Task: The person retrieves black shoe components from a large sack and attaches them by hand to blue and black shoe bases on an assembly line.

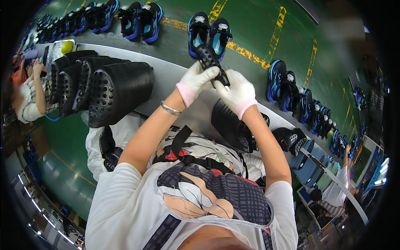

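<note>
My left hand (198,79) and my right hand (237,90), both in white knit gloves with pink cuffs, grip a black perforated plastic shoe insert (205,56) between them. They hold it above the metal ledge (170,79) in front of me. Just beyond the insert stands a pair of black and blue sports shoes (199,29), openings up, with light blue insoles visible inside. The insert's upper end overlaps the shoes in view; I cannot tell whether it touches them. Under my right forearm lies a nested stack of black inserts (229,126), partly hidden by the arm.
Large nested stacks of black inserts (125,84) lie at the left, beside a yellow-green round object (67,47). More shoes stand in rows at left (103,17) and right (306,103). Blue flat sole-shaped pieces (307,159) are stacked at right. Co-workers sit at left (31,100) and right (336,184).
</note>
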`<act>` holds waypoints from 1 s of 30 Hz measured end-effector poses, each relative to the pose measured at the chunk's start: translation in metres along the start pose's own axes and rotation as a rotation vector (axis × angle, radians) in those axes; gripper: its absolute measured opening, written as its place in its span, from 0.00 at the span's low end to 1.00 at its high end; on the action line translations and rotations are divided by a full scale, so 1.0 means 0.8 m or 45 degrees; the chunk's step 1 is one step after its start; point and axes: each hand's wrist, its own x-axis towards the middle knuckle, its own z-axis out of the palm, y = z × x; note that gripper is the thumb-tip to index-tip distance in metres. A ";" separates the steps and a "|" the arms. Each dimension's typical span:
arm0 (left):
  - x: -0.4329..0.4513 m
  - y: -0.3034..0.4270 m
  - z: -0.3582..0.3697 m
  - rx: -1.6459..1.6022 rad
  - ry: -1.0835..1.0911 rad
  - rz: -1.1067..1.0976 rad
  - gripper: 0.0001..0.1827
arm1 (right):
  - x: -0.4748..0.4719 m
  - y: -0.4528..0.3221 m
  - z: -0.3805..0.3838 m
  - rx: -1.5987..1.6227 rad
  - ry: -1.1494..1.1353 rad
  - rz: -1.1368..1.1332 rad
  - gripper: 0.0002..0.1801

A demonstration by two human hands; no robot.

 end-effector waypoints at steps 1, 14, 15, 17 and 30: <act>0.005 0.000 -0.004 0.047 0.060 -0.013 0.17 | 0.006 0.000 0.000 0.038 -0.011 0.021 0.18; 0.102 -0.018 -0.054 2.064 -0.034 0.563 0.14 | 0.092 0.059 -0.033 0.044 -0.417 0.317 0.25; 0.115 -0.024 -0.052 2.051 0.041 0.419 0.13 | 0.098 0.057 -0.039 0.022 -0.458 0.324 0.25; 0.138 -0.040 -0.062 2.012 0.208 0.132 0.14 | 0.113 0.048 -0.052 -0.024 -0.547 0.319 0.26; 0.119 -0.038 -0.044 2.118 0.096 0.368 0.12 | 0.190 0.002 -0.010 -0.614 -0.447 0.350 0.24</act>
